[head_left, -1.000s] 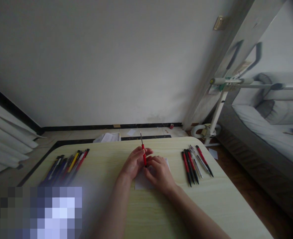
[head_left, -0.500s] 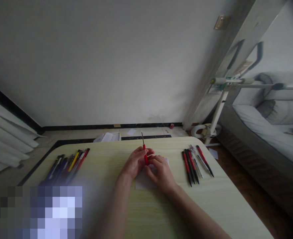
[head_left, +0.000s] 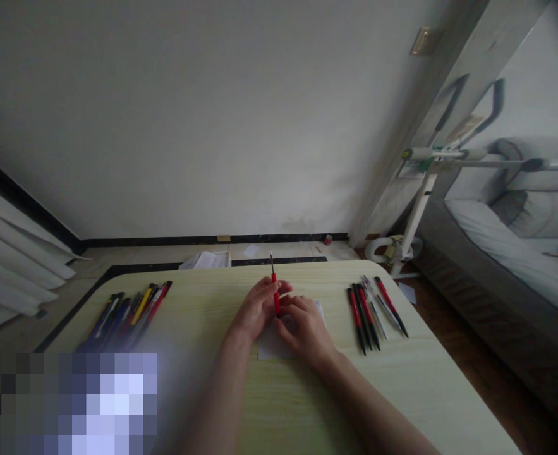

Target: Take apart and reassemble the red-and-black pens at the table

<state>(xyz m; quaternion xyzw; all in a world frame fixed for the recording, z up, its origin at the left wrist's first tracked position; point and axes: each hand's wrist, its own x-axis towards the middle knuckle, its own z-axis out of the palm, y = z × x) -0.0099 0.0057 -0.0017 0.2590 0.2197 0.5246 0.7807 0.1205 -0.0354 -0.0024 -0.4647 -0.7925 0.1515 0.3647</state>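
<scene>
My left hand (head_left: 258, 304) is closed, its thumb and fingers pinching a red pen (head_left: 275, 297) near the middle. The pen is nearly upright over the table, and a thin refill-like rod sticks out of its upper end. At the dark lower end of the pen, the curled fingers of my right hand (head_left: 306, 325) are closed in a pinch; whether they also hold a small part is hidden. Beneath my hands lies a white sheet of paper (head_left: 269, 347), partly covered by them.
Several red-and-black and clear pens (head_left: 366, 316) lie in a row on the table (head_left: 449, 392) at right. A bunch of mixed pens (head_left: 131, 309) lies at left. Past the far edge stands a box with papers (head_left: 206, 260); exercise equipment (head_left: 414, 215) and a sofa (head_left: 487, 246) are at right.
The red pen has shifted very slightly down and its lower end a little left between my fingers. Both hands keep nearly the same place and grip.
</scene>
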